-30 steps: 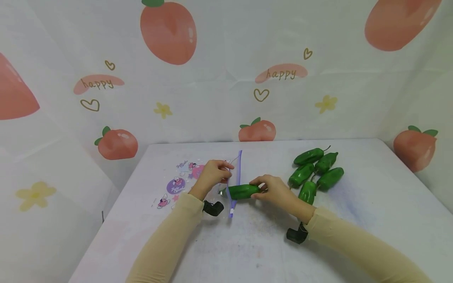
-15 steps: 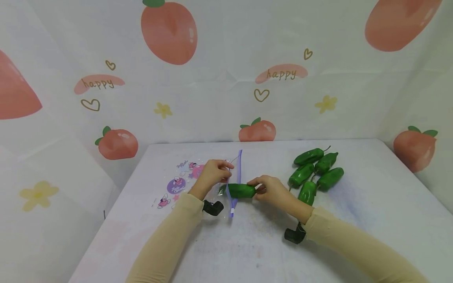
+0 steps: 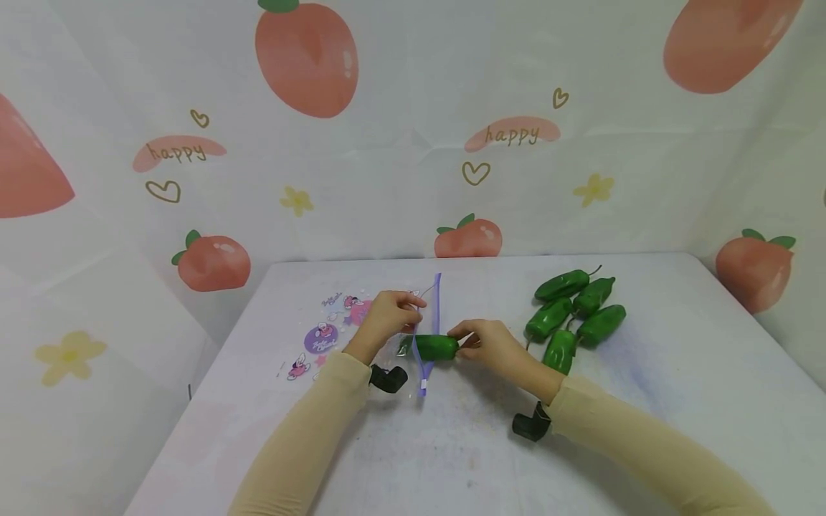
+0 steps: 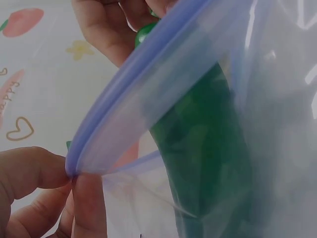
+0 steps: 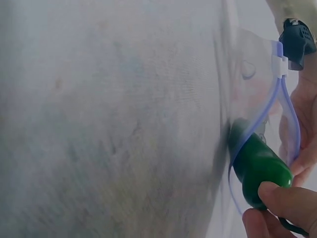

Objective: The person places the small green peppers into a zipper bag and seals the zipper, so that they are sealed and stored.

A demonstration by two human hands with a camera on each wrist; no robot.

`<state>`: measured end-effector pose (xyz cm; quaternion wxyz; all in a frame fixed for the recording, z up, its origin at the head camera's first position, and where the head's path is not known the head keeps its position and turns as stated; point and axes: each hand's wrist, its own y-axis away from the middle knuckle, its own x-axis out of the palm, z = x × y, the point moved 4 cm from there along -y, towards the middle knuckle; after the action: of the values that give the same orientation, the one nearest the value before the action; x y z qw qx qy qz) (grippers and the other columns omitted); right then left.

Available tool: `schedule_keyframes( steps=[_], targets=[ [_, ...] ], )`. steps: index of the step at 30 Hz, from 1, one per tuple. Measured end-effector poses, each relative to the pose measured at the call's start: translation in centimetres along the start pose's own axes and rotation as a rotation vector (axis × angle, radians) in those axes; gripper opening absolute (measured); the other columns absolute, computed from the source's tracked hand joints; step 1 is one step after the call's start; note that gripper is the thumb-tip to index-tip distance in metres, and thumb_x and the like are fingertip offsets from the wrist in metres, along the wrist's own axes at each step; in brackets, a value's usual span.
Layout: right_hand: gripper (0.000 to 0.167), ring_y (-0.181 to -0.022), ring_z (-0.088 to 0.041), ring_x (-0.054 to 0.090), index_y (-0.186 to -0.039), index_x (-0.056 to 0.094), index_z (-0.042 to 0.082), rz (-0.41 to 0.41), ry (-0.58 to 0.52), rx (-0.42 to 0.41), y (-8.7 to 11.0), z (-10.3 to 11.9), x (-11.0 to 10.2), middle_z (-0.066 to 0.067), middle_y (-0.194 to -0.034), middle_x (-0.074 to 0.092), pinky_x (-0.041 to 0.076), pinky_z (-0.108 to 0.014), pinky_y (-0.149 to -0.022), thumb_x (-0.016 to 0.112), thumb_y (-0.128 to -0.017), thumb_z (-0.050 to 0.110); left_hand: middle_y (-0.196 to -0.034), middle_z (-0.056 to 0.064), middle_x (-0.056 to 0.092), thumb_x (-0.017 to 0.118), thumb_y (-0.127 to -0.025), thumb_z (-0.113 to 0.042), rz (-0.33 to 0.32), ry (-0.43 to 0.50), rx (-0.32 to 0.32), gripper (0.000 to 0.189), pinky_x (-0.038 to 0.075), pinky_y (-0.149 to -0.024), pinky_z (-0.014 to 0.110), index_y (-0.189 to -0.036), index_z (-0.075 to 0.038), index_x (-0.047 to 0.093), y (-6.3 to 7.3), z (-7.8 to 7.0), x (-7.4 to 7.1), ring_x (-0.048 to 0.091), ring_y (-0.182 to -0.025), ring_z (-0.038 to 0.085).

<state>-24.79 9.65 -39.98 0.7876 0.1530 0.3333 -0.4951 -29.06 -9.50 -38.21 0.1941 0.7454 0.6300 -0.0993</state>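
Held pepper (image 3: 437, 347): lower end cut off, left wrist view
Bag (image 3: 323, 338): partly covered by left hand (image 3: 386, 320), head view
Sleeves (image 3: 652, 441): cut off at head view's bottom

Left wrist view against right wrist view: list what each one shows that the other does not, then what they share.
Only the left wrist view: the fruit and yellow flower printed on the backdrop.

Only the right wrist view: the white slider and the black device worn on the left wrist.

Both: the green pepper partly inside the clear bag, the right hand at its outer end, and the left hand at the bag's purple edge.
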Motion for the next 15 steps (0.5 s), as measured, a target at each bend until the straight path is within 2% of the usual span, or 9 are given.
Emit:
schedule_keyframes(
  steps=[5,15],
  targets=[
    [0.028,-0.083,-0.019,0.070,-0.108,0.071,0.004,0.000,0.005,-0.021,-0.13,0.21,0.09,-0.010,-0.102,0.072,0.057,-0.028,-0.072,0.074,-0.080,0.001,-0.077,0.006,0.064,0.067,-0.081,-0.001,0.004,0.005,0.004,0.027,0.059,-0.067,0.029,-0.108,0.003,0.070,0.00,0.05,0.02,0.059,-0.061,0.013],
    [0.030,-0.080,-0.017,0.068,-0.108,0.071,0.005,-0.015,0.042,-0.008,-0.49,0.05,0.48,-0.007,-0.091,0.070,0.057,-0.030,-0.072,0.075,-0.079,0.001,-0.078,0.006,0.063,0.067,-0.082,-0.001,0.005,0.000,0.005,0.026,0.059,-0.066,0.028,-0.108,0.002,0.070,-0.03,0.07,0.02,0.058,-0.061,0.013]
  ],
)
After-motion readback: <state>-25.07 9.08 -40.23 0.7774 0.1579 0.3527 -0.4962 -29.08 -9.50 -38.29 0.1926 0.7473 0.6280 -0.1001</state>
